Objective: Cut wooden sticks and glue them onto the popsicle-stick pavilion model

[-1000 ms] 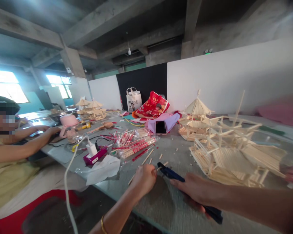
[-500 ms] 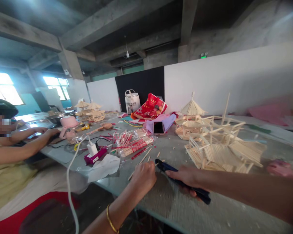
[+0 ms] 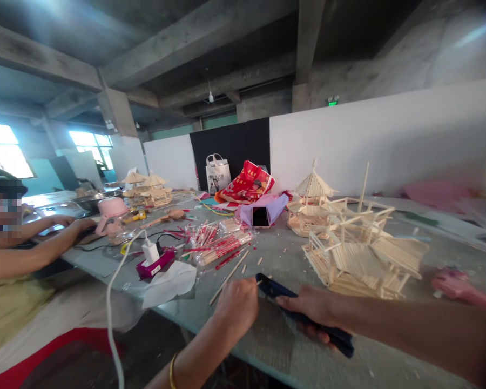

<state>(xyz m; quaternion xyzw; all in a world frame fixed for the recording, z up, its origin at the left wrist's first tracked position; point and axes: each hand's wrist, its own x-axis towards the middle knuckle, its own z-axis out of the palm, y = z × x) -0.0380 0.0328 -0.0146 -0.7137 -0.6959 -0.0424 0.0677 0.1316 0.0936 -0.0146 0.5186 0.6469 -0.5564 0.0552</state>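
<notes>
Close to the near table edge, my left hand (image 3: 238, 305) is closed in a pinch on a thin wooden stick (image 3: 260, 281). Most of that stick is hidden by the fingers; its tip reaches the head of a dark blue hand cutter (image 3: 276, 289). My right hand (image 3: 314, 310) is wrapped round the cutter's handles, thumb on top. Whether the blades touch the stick I cannot tell. Beyond my left hand lie a longer wooden stick (image 3: 229, 276) and short cut pieces (image 3: 260, 261). Past my right hand stands a model pavilion (image 3: 360, 262) of pale sticks.
Bundles of sticks in plastic (image 3: 222, 246) lie mid-table, near a phone (image 3: 261, 216) on purple cloth. A purple power socket (image 3: 156, 265) with a white cable stands left, beside white paper (image 3: 172, 283). A pink glue gun (image 3: 453, 283) lies right. Another person's arm (image 3: 36, 248) is at left.
The view has tilted slightly, so the table's contents sit a little lower and further left. Both hands keep the same grips, the stick still at the cutter's head.
</notes>
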